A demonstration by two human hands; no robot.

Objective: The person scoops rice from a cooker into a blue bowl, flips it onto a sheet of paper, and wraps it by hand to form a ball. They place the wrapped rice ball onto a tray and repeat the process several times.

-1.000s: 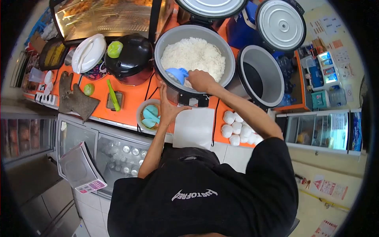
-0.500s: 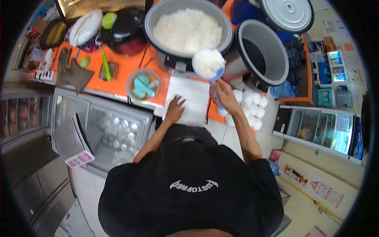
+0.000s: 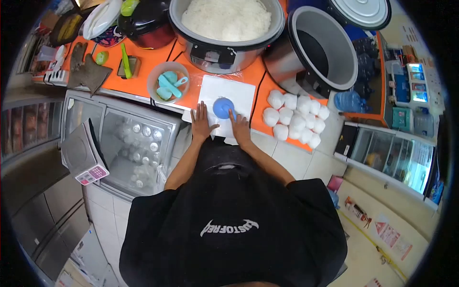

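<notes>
The blue plastic round-bowled scoop (image 3: 222, 108) lies bowl-down on the white rectangular paper sheet (image 3: 243, 92) at the counter's front edge. The left hand (image 3: 202, 125) is open, palm down on the sheet, fingers extended, just beside the scoop. The right hand (image 3: 241, 130) sits at the opposite side, index finger touching the scoop; whether it grips cannot be told. The white round wrapped bundles (image 3: 295, 117) stand to the right.
</notes>
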